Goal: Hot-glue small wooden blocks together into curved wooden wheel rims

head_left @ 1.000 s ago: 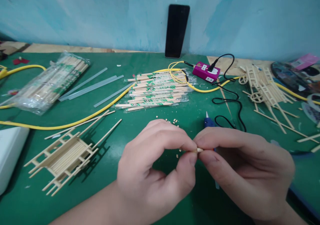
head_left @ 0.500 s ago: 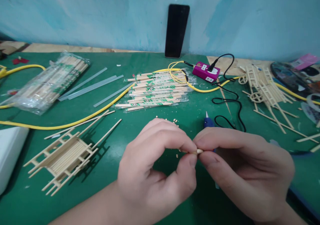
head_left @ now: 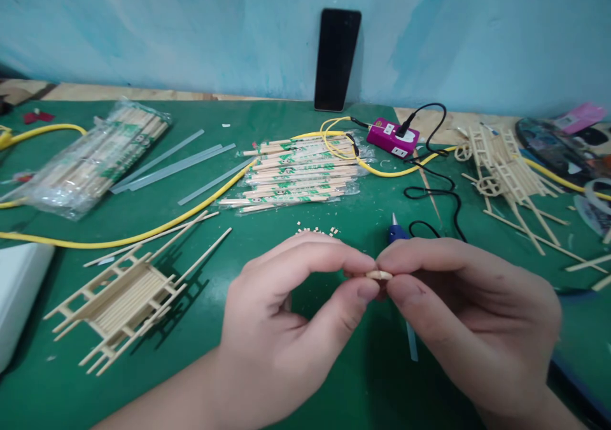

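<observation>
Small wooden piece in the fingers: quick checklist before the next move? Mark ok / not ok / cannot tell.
1. Small wooden piece pinched by left hand and right hand: ok.
2. Glue gun fully in view: not ok, partly hidden behind the right hand.
3. Glue gun hot: cannot tell.
4. Black plug in the magenta power strip: ok.
5. Stick frame apart from both hands: ok.
6. Green surface free of scraps: not ok.
</observation>
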Tool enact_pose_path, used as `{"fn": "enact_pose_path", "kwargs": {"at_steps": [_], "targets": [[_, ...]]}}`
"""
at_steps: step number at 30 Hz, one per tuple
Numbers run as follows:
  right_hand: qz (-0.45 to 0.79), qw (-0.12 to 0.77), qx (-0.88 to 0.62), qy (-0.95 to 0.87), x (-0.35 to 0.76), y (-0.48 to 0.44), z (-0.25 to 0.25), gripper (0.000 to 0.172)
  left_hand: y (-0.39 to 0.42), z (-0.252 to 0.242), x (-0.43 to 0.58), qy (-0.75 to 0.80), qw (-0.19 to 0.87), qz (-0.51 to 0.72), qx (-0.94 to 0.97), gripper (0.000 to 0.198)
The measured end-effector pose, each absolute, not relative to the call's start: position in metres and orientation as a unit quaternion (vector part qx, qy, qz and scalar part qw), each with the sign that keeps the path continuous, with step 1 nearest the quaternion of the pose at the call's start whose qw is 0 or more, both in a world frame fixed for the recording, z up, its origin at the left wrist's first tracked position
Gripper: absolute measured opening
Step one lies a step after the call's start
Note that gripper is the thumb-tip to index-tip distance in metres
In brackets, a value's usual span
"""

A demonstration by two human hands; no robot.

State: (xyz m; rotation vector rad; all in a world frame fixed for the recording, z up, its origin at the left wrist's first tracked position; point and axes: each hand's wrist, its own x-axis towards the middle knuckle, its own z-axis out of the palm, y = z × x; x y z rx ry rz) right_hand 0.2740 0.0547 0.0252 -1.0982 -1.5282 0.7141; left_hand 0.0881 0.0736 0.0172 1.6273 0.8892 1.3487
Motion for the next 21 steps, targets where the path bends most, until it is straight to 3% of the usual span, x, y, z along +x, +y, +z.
{"fn": "enact_pose_path", "kwargs": {"at_steps": [13,18,21], "targets": [[0.3,0.527,-0.468,-0.643,0.276,0.051,0.02,0.033,0.071,0.017,0.086,0.36,0.462,0.512,0.629,0.023],[0.322,0.558,-0.523,-0.557,0.277,0.052,0.017,0.027,0.071,0.015,0.084,0.374,0.455,0.512,0.625,0.023],[0.337,0.577,-0.54,-0.512,0.27,0.038,0.012,0.031,0.072,0.014,0.082,0.382,0.432,0.523,0.627,0.023]]}}
